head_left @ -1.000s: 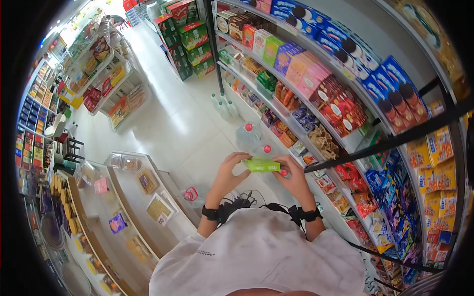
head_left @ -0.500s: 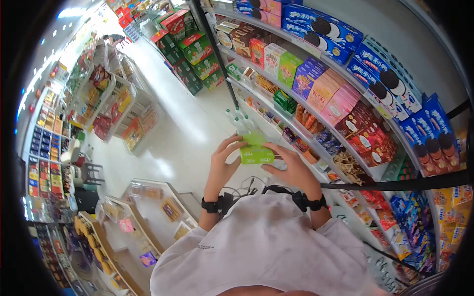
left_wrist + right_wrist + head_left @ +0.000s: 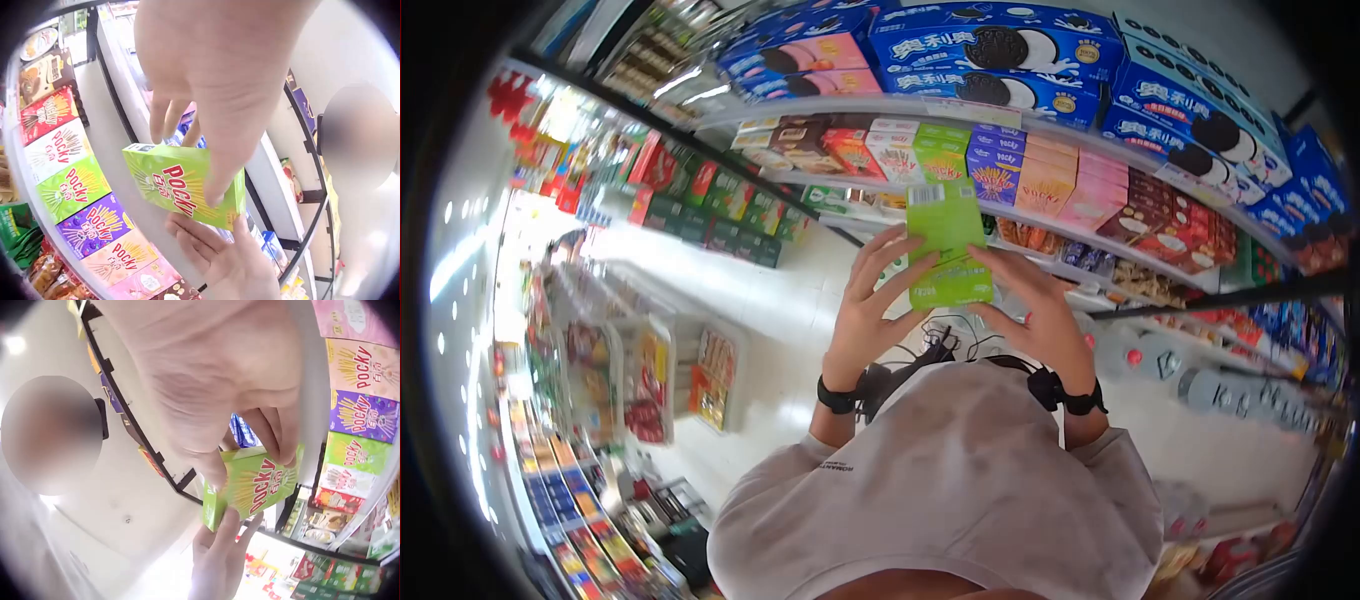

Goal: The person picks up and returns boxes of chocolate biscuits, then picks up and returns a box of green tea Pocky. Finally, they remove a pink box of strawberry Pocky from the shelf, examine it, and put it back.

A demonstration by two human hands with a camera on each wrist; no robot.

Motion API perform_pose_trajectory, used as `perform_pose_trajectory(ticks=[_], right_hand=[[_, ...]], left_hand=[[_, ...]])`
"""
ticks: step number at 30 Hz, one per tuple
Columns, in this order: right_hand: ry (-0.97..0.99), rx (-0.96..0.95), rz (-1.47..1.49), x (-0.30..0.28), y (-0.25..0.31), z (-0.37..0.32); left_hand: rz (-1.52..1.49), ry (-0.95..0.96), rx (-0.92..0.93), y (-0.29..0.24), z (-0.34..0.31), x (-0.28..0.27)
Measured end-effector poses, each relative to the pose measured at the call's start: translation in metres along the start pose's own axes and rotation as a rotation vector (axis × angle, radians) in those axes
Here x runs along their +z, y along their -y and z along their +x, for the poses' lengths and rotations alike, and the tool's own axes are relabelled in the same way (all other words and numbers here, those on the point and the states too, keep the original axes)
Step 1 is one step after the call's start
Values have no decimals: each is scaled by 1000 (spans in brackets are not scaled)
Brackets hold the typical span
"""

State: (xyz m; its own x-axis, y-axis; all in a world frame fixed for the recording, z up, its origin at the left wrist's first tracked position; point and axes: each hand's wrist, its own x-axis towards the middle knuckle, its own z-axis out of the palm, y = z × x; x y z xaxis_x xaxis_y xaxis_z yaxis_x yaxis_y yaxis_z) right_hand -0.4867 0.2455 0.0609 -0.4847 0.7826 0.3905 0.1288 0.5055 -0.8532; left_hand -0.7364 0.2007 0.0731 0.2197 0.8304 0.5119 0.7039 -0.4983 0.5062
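A green Pocky box (image 3: 945, 245) is held between my two hands, its barcode end up and away from me in the head view. My left hand (image 3: 885, 295) pinches the left side, with the thumb near the lower edge and the fingers across the back. On the other side my right hand (image 3: 1040, 305) grips the lower right edge. In the left wrist view, the printed front of the box (image 3: 181, 184) shows, the left thumb pressing on it. The right wrist view shows the right thumb and fingers (image 3: 287, 434) around the same box.
Ahead, a shelf holds a row of Pocky boxes (image 3: 995, 165) in several colours, including a green one (image 3: 940, 150). Blue Oreo boxes (image 3: 1000, 60) fill the shelf above. A dark shelf post (image 3: 670, 140) stands at left, near stacked green cartons (image 3: 720, 215). Large bottles (image 3: 1250, 395) stand low at right.
My view has turned toward the snack shelf. Both hands have raised the green Pocky box and turned it from a narrow side to its broad face, now before the shelf.
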Motion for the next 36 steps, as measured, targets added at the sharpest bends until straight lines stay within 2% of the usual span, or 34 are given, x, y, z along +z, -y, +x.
perform_pose_trajectory(ticks=[2, 6, 11, 14, 16, 18, 22, 26, 31, 36], right_hand=[[-107, 28, -97, 17, 9, 10], [-239, 66, -218, 48, 24, 29], [-317, 129, -179, 71, 41, 48], [-314, 117, -226, 69, 47, 42], [-286, 106, -313, 65, 45, 29], [-300, 148, -270, 63, 46, 11], [-401, 223, -250, 66, 44, -19], [-449, 251, -224, 72, 38, -34], [-412, 318, -205, 80, 34, -49], [-419, 341, -199, 83, 32, -55]], left_hand=[[-14, 59, 125, 21, 17, -11], [-103, 102, 235, 53, 36, -24], [-130, 71, 291, 83, 58, -41], [-35, 54, 341, 89, 71, -49], [15, 29, 348, 93, 76, -48], [-11, -15, 335, 95, 83, -43], [26, -50, 359, 111, 97, -27], [32, -7, 361, 128, 108, -17], [34, -15, 382, 143, 121, 1], [22, -8, 330, 156, 132, 18]])
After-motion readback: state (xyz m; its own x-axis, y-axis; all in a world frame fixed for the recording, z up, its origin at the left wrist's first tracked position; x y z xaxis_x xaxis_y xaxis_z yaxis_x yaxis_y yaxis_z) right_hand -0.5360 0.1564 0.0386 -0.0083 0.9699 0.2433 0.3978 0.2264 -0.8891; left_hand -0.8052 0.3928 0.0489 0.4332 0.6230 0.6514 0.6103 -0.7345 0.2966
